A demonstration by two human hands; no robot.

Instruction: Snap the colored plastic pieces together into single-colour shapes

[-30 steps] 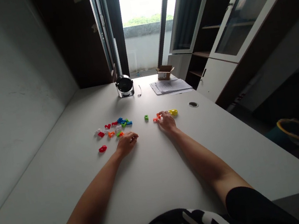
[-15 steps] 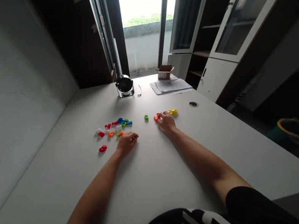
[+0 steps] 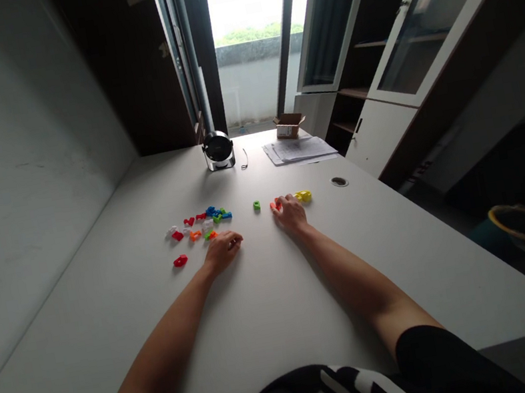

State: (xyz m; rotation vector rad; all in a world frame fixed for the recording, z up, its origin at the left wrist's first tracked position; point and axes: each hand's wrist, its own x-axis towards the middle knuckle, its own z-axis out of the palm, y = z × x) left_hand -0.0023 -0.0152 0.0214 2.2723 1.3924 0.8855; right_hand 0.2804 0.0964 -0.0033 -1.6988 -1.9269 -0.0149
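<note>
My right hand (image 3: 290,214) rests with its fingers curled over a small orange plastic piece (image 3: 275,206), which is partly hidden. A yellow plastic piece (image 3: 303,196) lies just beyond the fingers to the right, and a small green block (image 3: 257,205) sits to their left. My left hand (image 3: 224,250) lies curled on the desk, holding nothing visible. Just past it spreads a cluster of red, blue, green, orange and white plastic pieces (image 3: 199,225). A lone red piece (image 3: 180,260) lies nearer, to the left of the cluster.
The white desk (image 3: 262,311) meets a grey wall on the left. At its far end stand a round desk fan (image 3: 218,150), a cardboard box (image 3: 289,126) and a stack of papers (image 3: 299,149). A cable grommet (image 3: 339,181) is set in the desktop. Glass-fronted cabinets stand at the right.
My right hand has shifted slightly left and covers more of the orange piece, which shows less than before. My left hand has not visibly moved.
</note>
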